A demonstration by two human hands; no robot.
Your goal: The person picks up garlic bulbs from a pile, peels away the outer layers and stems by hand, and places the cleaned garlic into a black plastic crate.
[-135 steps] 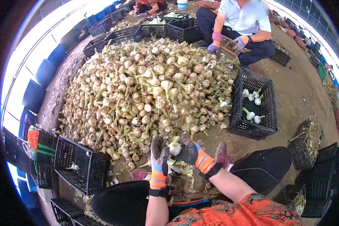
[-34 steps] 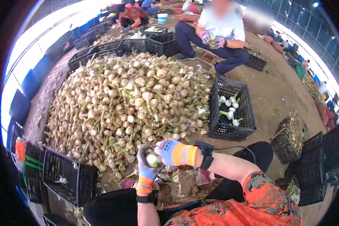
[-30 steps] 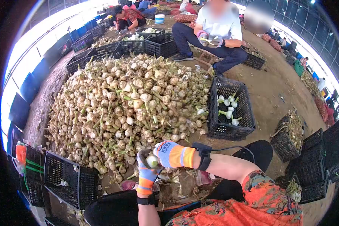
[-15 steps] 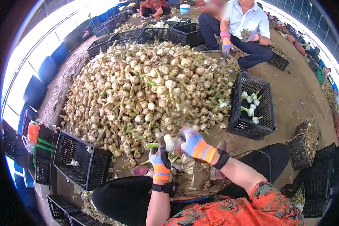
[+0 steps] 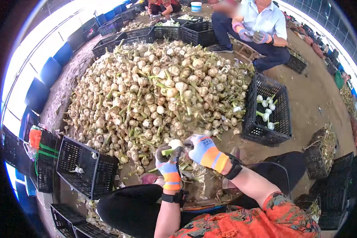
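My left hand (image 5: 168, 164), in an orange, blue and dark-fingered work glove, is closed around a garlic bulb (image 5: 175, 144). The bulb is pale and peeled-looking, its cut green stem pointing down to the left. Right beside it, my right hand (image 5: 204, 151) in a matching glove has its fingers curled in toward the bulb; what they pinch, if anything, is hidden. Just beyond both hands rises a large pile of unpeeled garlic (image 5: 146, 99). Loose garlic skins (image 5: 198, 178) lie below my hands between my legs.
A black crate (image 5: 265, 131) at the right holds several white bulbs. Another crate (image 5: 87, 168), tilted at the left, has a couple of bulbs inside. A co-worker (image 5: 261, 31) in a light shirt sits beyond the pile. More crates (image 5: 198, 33) line its far side.
The garlic bulb has turned in my left hand, its stem now slanting toward me. My right hand has come closer to it. The co-worker's hands have come together.
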